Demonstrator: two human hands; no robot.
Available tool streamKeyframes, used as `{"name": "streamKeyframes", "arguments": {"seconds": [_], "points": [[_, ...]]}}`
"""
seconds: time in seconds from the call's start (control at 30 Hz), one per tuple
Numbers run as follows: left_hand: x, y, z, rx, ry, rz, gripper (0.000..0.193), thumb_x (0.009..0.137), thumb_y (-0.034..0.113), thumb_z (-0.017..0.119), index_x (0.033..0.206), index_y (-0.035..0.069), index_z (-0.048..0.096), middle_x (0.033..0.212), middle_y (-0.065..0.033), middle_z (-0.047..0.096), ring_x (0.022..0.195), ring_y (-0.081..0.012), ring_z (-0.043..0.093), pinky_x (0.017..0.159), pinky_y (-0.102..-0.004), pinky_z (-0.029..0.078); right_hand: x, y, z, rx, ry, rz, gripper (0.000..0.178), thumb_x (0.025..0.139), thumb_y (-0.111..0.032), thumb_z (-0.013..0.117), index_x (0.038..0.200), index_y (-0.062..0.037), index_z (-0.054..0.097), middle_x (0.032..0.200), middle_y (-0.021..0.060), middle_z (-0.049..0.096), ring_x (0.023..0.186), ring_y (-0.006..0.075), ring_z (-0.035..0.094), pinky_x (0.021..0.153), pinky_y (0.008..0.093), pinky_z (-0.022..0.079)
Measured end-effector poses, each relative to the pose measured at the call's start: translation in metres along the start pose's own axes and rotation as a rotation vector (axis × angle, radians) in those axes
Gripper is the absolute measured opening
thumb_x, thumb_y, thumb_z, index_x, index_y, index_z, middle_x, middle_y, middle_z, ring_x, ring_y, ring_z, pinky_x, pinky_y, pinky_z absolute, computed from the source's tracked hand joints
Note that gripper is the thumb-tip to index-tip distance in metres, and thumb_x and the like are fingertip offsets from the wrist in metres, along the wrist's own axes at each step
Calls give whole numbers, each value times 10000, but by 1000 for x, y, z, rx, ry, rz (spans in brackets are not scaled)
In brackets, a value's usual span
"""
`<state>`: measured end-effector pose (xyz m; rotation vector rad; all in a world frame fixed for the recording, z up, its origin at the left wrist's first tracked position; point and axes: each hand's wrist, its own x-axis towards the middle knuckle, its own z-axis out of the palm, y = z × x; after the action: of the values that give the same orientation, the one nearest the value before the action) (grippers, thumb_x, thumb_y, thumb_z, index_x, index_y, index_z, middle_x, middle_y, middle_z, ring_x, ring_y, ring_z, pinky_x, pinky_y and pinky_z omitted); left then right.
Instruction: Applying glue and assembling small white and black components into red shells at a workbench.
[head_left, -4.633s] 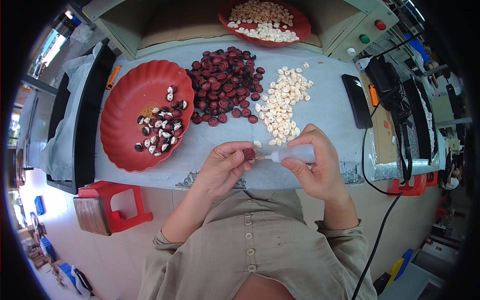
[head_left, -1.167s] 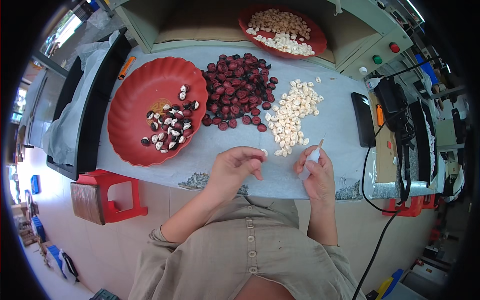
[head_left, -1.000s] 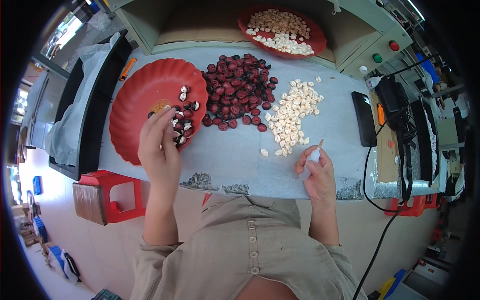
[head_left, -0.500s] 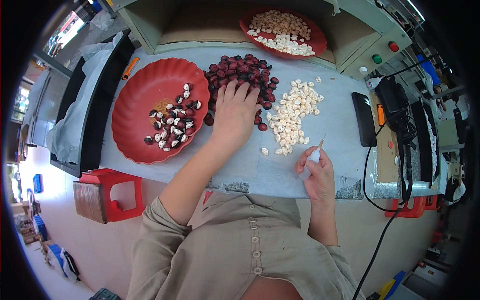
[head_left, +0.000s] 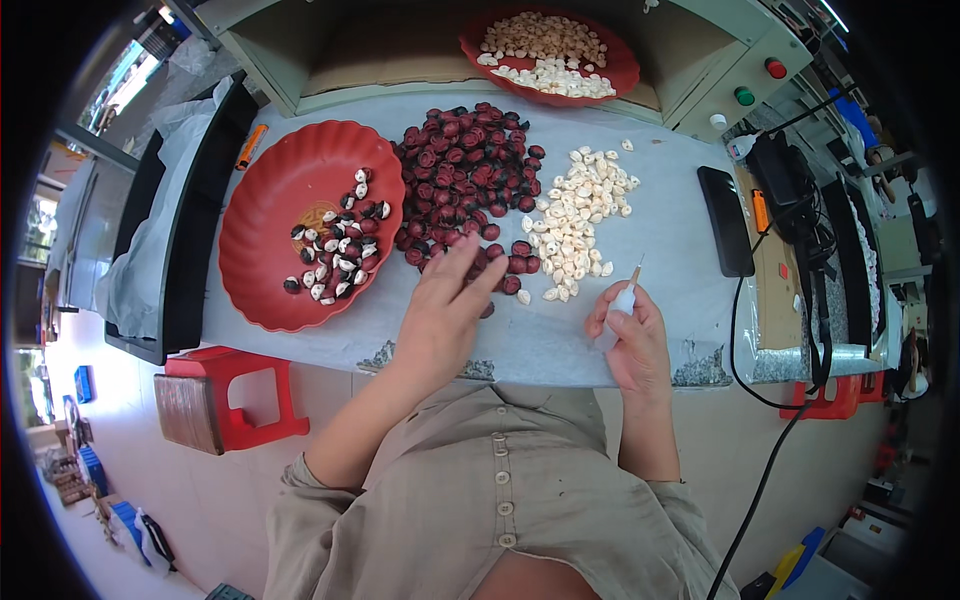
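My left hand (head_left: 440,325) is over the near edge of a heap of small dark red and black round pieces (head_left: 462,160), its fingers spread and touching or just above a few loose ones. In my right hand (head_left: 638,350) is a small white squeeze bottle (head_left: 622,302) with a thin needle tip pointing up. Between the hands and farther back lies a spread of small cream shell-shaped pieces (head_left: 578,215). To the left, a scalloped red plate (head_left: 260,220) holds several dark red pieces with white ones on them (head_left: 342,250).
A second red plate (head_left: 625,75) with tan and white pieces stands in the cabinet opening at the back. A black phone (head_left: 725,220), an orange cutter (head_left: 760,212) and cables lie at the right. At the left are a black tray (head_left: 185,240) and another orange cutter (head_left: 252,147).
My left hand has drawn back from the middle of the dark red heap toward me, and several pieces now lie nearer the front. My right hand still holds the bottle.
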<state>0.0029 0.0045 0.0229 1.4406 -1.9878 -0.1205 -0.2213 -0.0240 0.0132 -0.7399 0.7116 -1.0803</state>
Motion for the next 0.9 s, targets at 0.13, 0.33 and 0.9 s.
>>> {"name": "streamKeyframes", "arguments": {"seconds": [0.13, 0.33, 0.9], "points": [[-13, -5, -18, -206, 351, -207, 258, 741, -13, 541, 998, 5, 539, 1023, -158, 521, 924, -259, 519, 786, -294, 412, 0, -3, 4, 116, 20, -3, 242, 726, -48, 554, 945, -15, 457, 791, 72, 527, 674, 151, 518, 631, 268, 412], [-40, 0, -10, -277, 276, -396, 178, 700, 20, 604, 874, 7, 564, 754, -94, 530, 657, -205, 502, 572, -277, 402, -1, 1, 6, 93, 54, -37, 288, 738, -76, 564, 989, -20, 433, 835, 97, 534, 714, 162, 526, 659, 269, 431], [-18, 2, -8, -168, 211, -198, 242, 677, 16, 613, 916, -4, 577, 833, -123, 571, 714, -236, 535, 617, -289, 438, -2, 2, 7, -12, 57, -63, 267, 785, -140, 557, 998, -17, 453, 850, 113, 551, 643, 135, 502, 521, 231, 379]]}}
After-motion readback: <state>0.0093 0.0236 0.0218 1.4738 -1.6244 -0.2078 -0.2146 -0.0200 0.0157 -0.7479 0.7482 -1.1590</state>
